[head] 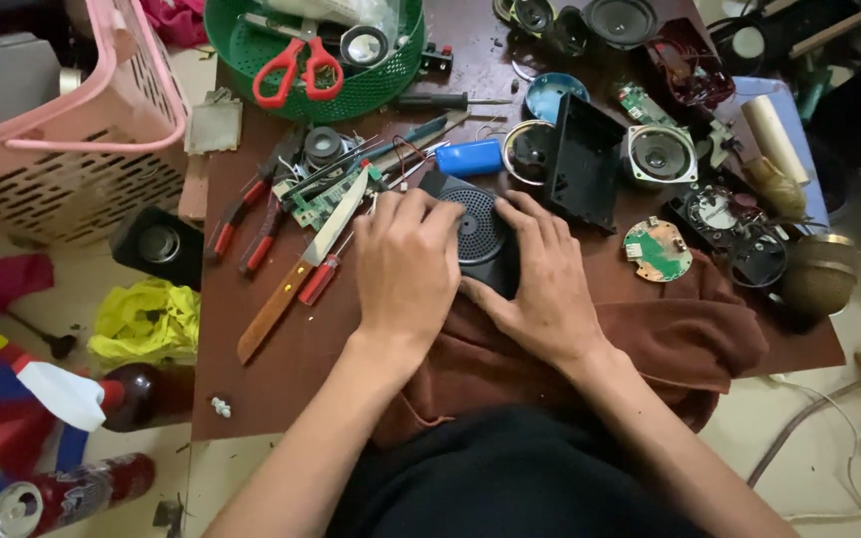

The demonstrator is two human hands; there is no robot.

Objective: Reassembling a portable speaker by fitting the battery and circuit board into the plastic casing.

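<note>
A person bends over a cluttered brown worktable point(281, 349), both hands pressed on a small black speaker housing point(480, 234) that sits near the table's middle, partly on a rust-brown cloth point(690, 339); the left hand point(406, 269) lies flat over the housing's left side, fingers curled down along its edge, while the right hand point(545, 289) cups the right side, fingers wrapped on the rim beside the round perforated grille point(475, 221); the shell looks like rigid, light plastic, smooth enough to slip, and the thin grille likely to dent, so the firmer outer rim seems the sounder place to hold; the cloth beneath probably steadies it. Just left lie a wooden-handled knife point(301, 264), red-handled pliers point(241, 214), a red-handled screwdriver point(321, 279) and a green circuit board point(316, 204); a blue cylinder point(470, 157) and an open black casing point(585, 164) crowd the far side, close behind the fingers; a loose speaker driver point(660, 152) and a round green board point(658, 249) rest to the right; a green basket point(351, 90) with red scissors point(296, 70) stands at the far edge, a pink basket point(82, 120) off the table's left.
</note>
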